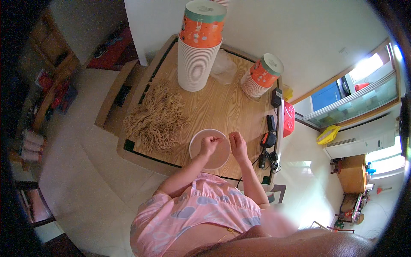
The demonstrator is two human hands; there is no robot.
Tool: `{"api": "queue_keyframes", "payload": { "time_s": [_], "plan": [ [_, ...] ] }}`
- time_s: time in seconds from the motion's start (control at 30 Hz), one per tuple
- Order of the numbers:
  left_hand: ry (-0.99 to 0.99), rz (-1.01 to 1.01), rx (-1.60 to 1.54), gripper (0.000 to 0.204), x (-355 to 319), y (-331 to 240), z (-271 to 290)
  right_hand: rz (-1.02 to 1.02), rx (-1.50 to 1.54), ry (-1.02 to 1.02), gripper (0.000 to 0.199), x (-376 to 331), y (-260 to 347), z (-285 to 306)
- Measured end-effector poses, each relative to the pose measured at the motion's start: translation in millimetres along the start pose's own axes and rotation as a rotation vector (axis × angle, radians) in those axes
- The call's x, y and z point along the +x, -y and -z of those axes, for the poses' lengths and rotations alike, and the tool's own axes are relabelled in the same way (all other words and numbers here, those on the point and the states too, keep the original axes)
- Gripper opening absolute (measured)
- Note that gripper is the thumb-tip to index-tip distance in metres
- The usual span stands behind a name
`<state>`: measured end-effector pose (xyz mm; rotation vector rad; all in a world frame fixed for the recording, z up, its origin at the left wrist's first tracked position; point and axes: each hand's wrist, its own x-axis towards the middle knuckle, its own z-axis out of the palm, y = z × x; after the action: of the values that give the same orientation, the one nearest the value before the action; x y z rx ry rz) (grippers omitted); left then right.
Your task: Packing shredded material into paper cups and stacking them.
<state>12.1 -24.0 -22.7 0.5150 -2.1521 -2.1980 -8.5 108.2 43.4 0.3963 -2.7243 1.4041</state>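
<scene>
A round white bowl (219, 162) with a pale brownish inside stands at the table's near edge, right in front of me. Over its middle, my left hand (209, 145) is closed, its fingertips pinched together. At the bowl's right rim, my right hand (238, 144) is pinched shut too, a small gap away from the left one. Whatever either hand holds, if anything, is too small to make out. Left of the bowl lies a tangled heap of beige, string-like strands (158, 118).
A tall stack of paper tubs (199, 60), white below with orange and green on top, rises at the back. A shorter stack (262, 76) stands at the back right. Between them lies a clear plastic bag (223, 67). Black adapters and cables (269, 158) line the table's right edge.
</scene>
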Motion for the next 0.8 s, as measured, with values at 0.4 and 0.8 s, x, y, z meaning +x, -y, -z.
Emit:
{"api": "queue_keyframes", "payload": {
  "time_s": [0.4,0.8],
  "plan": [
    [-0.044,0.047,-0.006,0.016,15.5,27.6,-7.2,-0.045,0.043,0.034,0.013,-4.7,-6.5,-0.7],
    [-0.098,0.043,0.012,0.017,6.4,6.2,-8.8,-0.249,0.271,0.176,0.018,-2.9,-46.7,-12.4]
  ]
}}
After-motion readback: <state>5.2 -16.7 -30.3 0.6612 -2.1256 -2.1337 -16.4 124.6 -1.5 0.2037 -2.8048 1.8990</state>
